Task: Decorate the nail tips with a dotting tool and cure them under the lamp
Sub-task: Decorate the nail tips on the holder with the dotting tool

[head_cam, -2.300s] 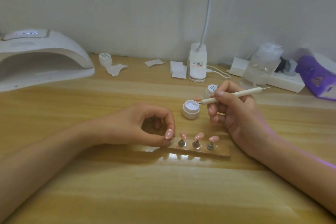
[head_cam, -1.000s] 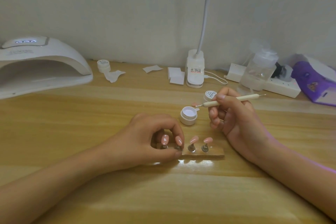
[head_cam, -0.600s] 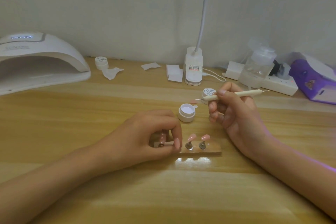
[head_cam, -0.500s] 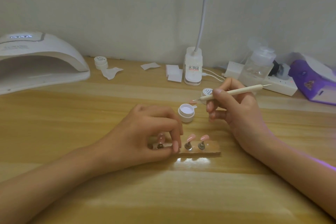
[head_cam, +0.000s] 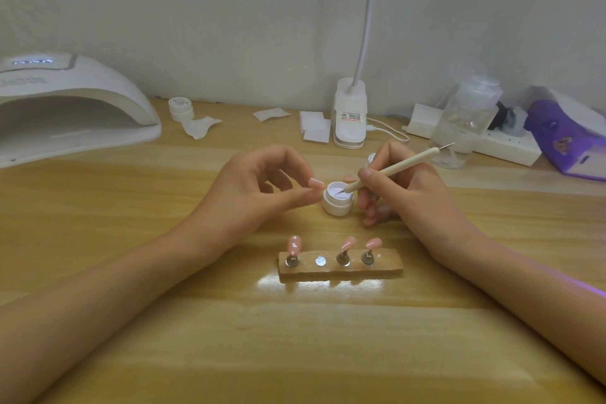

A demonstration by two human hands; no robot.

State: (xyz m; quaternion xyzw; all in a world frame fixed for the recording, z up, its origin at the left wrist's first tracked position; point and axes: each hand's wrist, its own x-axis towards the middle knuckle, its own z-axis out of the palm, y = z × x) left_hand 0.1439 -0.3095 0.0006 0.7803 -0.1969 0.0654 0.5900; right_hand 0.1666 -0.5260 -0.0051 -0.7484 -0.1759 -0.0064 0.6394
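Note:
A wooden holder [head_cam: 387, 267] lies in front of me with three pink nail tips [head_cam: 347, 243] on metal stands and one bare metal spot [head_cam: 320, 261]. My left hand [head_cam: 259, 187] is raised beside the open white gel jar [head_cam: 337, 207], and its thumb and index finger pinch a pink nail tip [head_cam: 316, 183]. With my right hand [head_cam: 410, 193] I grip the cream dotting tool [head_cam: 393, 170] like a pen. The tool's point dips into the jar. The white curing lamp [head_cam: 75, 115] stands at the far left, its mouth facing me.
Along the wall stand a small closed jar [head_cam: 181, 106], paper wipes [head_cam: 316, 129], a desk lamp base [head_cam: 349, 115], a clear bottle [head_cam: 465, 121], a white power strip [head_cam: 505, 149] and a purple box [head_cam: 567, 141]. A jar lid [head_cam: 372, 159] peeks out behind my right hand.
My left hand left the holder with one nail tip and rose to the jar, leaving a bare spot. My right hand tilted the dotting tool down into the jar.

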